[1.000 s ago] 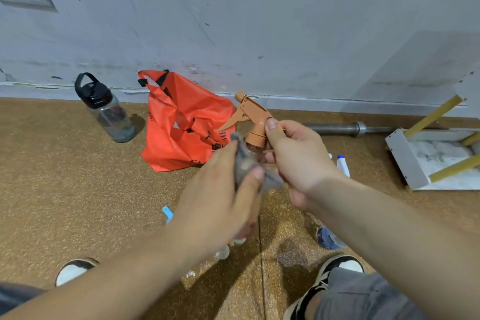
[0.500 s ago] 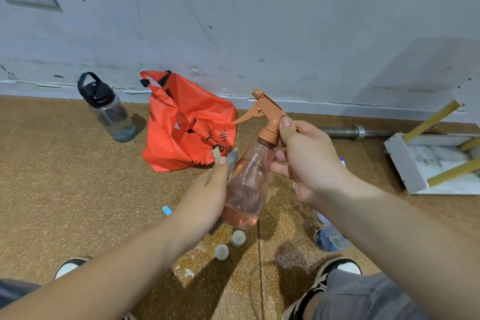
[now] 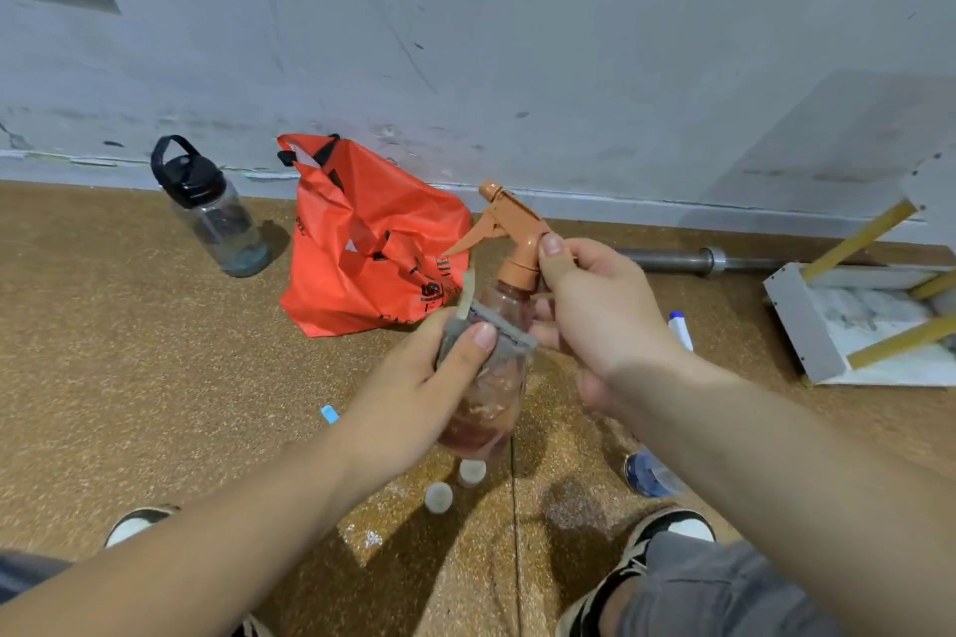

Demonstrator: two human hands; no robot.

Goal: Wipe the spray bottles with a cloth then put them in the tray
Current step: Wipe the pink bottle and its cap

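A clear pinkish spray bottle (image 3: pixel 491 398) with an orange-brown trigger head hangs upright in mid-air. My right hand (image 3: pixel 595 321) grips its neck just under the trigger. My left hand (image 3: pixel 414 393) presses a small grey cloth (image 3: pixel 486 326) against the upper side of the bottle's body, thumb on top of the cloth. A white tray (image 3: pixel 807 326) with yellow bars lies on the floor at the far right. Another bottle with a white and blue cap (image 3: pixel 680 329) lies on the floor behind my right wrist, mostly hidden.
An orange plastic bag (image 3: pixel 362 248) and a dark-lidded water bottle (image 3: pixel 212 212) stand by the wall. A metal bar (image 3: pixel 693 260) lies along the wall. Two white caps (image 3: pixel 455 484), a blue bottle end (image 3: pixel 649 473) and my shoes (image 3: pixel 662 538) are on the speckled floor.
The bottle was covered by my hands, then came into view upright. My left hand slid the cloth down the bottle's side and now back up near its shoulder. The right hand kept its grip.
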